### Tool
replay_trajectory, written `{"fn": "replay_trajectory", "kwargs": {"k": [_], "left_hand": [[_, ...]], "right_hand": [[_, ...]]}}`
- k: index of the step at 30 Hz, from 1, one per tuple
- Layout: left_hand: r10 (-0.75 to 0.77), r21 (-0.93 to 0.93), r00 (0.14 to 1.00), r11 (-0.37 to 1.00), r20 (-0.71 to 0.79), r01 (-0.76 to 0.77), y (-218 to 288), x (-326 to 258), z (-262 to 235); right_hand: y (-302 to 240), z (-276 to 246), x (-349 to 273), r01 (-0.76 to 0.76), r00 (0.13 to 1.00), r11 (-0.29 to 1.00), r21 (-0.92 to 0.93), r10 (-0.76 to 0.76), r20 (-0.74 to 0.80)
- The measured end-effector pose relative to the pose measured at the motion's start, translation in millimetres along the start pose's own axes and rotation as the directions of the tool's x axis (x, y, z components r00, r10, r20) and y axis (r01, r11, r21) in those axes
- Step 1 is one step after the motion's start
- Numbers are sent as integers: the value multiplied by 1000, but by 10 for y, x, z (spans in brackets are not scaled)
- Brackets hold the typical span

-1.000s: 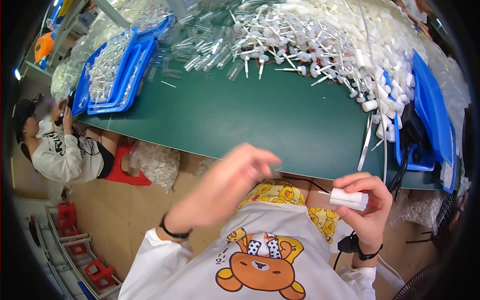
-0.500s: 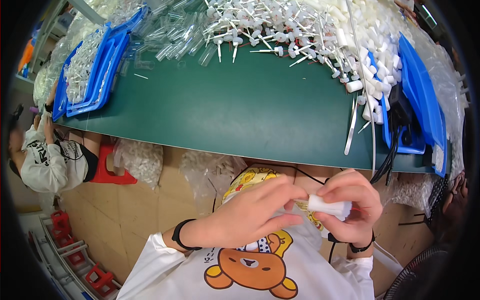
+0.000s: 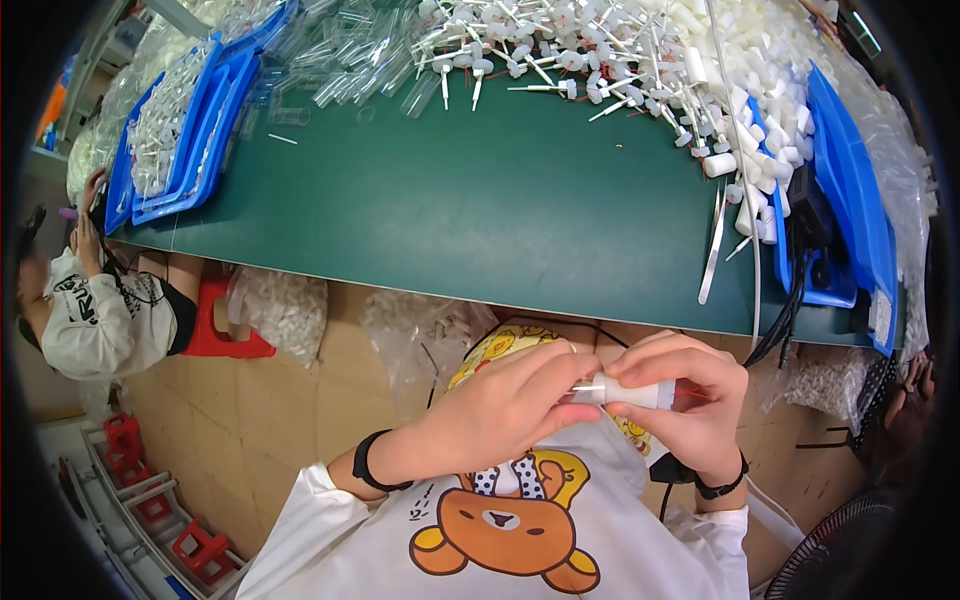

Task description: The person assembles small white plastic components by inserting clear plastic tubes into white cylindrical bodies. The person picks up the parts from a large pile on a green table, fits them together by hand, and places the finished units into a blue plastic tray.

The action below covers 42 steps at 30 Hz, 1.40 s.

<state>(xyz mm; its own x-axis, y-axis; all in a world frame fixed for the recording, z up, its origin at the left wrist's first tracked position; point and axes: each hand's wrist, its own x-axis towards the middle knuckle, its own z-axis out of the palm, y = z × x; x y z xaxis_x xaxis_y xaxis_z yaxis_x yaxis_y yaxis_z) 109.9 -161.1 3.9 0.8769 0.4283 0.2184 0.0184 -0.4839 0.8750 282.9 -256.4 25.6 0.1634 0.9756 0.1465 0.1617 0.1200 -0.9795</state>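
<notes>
Above my lap, in front of the table edge, my right hand [image 3: 695, 385] grips a white plastic cylinder [image 3: 640, 393] between thumb and fingers. Thin red wire [image 3: 690, 394] shows at the cylinder's right end, partly behind the fingers. My left hand [image 3: 505, 405] pinches a clear tube [image 3: 586, 390] that meets the cylinder's left end. A thin white stem seems to lie inside the tube. Most of the tube is hidden by my left fingers, so how far it sits in the cylinder cannot be told.
On the green table [image 3: 440, 220] lie heaps of clear tubes [image 3: 350, 65], white stemmed parts with red wires [image 3: 570, 60] and white cylinders [image 3: 720, 165]. Metal tweezers [image 3: 713, 245] rest near a hanging cable. Blue trays [image 3: 850, 200] stand at both sides. Another person [image 3: 110, 310] sits at the left.
Both hands have shifted slightly, the right one to the left and over the cylinder. The cylinder is now more level, and the clear tube shows at its left end.
</notes>
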Motion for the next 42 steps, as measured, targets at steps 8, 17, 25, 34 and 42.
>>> {"fn": "replay_trajectory", "kwargs": {"k": [8, 17, 25, 34, 42], "left_hand": [[-55, -199, 990, 977, 128, 80, -55, -26, -42], [-196, -725, 863, 475, 465, 499, 18, -39, 2], [-95, -791, 787, 7, 609, 612, -56, -106, 90], [-345, -577, 926, 730, 153, 367, -10, -150, 186], [-340, -729, 881, 501, 330, 467, 7, -119, 159]], "right_hand": [[55, -3, -37, -59, 998, 991, 117, 56, 30], [43, 49, -22, -212, 971, 935, 285, 235, -49], [159, -73, 139, -53, 977, 961, 271, -6, 214], [2, 40, 76, -366, 930, 869, 333, 351, 107], [57, 33, 58, -340, 939, 834, 435, 323, 113]]}}
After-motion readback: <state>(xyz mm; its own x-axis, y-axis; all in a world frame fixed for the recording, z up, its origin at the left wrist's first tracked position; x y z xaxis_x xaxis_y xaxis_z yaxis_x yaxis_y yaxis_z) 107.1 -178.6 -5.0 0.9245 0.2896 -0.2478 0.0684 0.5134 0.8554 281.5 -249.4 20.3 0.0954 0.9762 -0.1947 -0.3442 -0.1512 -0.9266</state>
